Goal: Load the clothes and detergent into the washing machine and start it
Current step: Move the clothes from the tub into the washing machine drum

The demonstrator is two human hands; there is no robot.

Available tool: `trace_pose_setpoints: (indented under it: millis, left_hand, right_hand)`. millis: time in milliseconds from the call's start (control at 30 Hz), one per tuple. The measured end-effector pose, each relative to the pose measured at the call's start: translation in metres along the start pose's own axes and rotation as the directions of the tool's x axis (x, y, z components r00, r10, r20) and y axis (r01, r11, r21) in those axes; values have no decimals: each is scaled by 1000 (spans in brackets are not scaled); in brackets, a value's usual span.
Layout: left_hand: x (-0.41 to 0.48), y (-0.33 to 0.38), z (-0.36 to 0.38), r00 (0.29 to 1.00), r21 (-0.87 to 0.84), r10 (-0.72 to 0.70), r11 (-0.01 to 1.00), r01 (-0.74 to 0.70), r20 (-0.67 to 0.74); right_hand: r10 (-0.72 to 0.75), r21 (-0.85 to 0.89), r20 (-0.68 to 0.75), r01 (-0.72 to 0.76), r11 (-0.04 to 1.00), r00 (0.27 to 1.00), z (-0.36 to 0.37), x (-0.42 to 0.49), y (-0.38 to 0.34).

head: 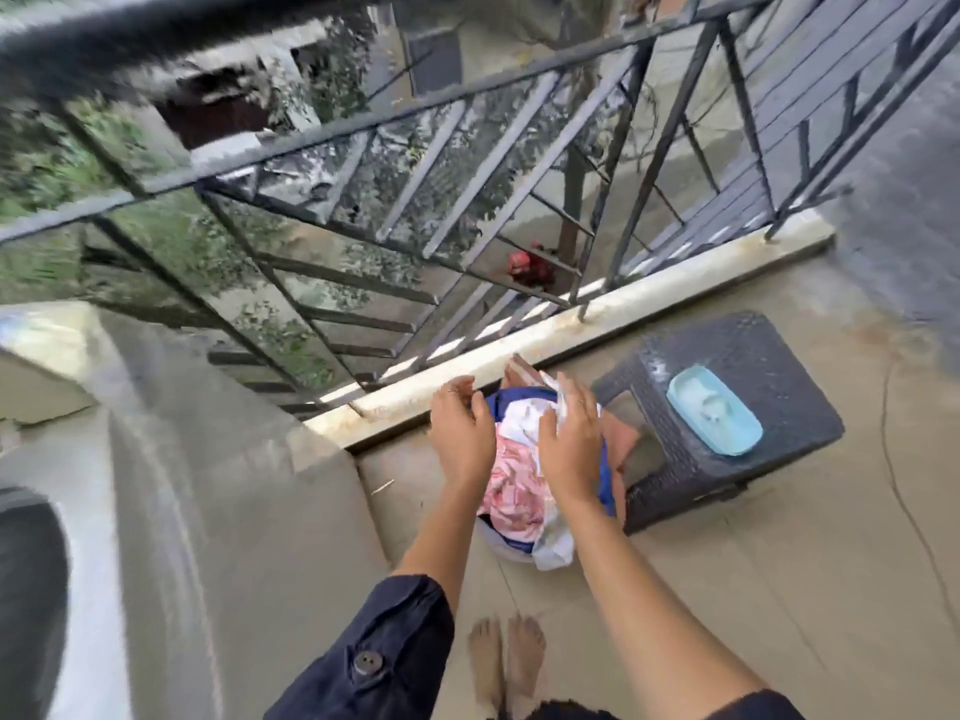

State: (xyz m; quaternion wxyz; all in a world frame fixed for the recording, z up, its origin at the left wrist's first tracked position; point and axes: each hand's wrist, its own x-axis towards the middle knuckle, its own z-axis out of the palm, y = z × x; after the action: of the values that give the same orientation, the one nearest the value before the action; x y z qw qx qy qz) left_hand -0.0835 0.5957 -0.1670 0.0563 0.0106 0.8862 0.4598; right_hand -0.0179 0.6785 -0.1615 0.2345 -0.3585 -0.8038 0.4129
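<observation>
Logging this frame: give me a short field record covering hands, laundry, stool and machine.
clothes: mixed pile on the floor beside the stool
left hand: at the pile's left edge, fingers relaxed
right hand: flat on top of the pile
stool: dark, bears a light blue tray
washing machine: far left, blurred
stage: nothing lifted yet

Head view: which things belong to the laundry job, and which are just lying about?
Job: clothes, washing machine, light blue tray (possibly detergent), left hand, right hand.
Lying about: stool, floor cable, railing.
</observation>
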Motion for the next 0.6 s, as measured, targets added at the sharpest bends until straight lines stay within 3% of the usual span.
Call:
trace_pose_setpoints:
  millis: [267, 500, 600]
  left_hand:
    - [28, -85, 118, 928, 167, -69, 986, 8, 365]
    - [46, -140, 193, 891, 298, -192, 952, 68, 411]
    - [48, -153, 209, 866, 341, -220, 938, 61, 449]
  right_hand:
    - [317, -42, 6, -316, 948, 949, 39, 14, 141]
    - [590, 52, 92, -596, 802, 802, 71, 15, 228]
    - [622, 78, 190, -643, 762, 760, 89, 12, 251]
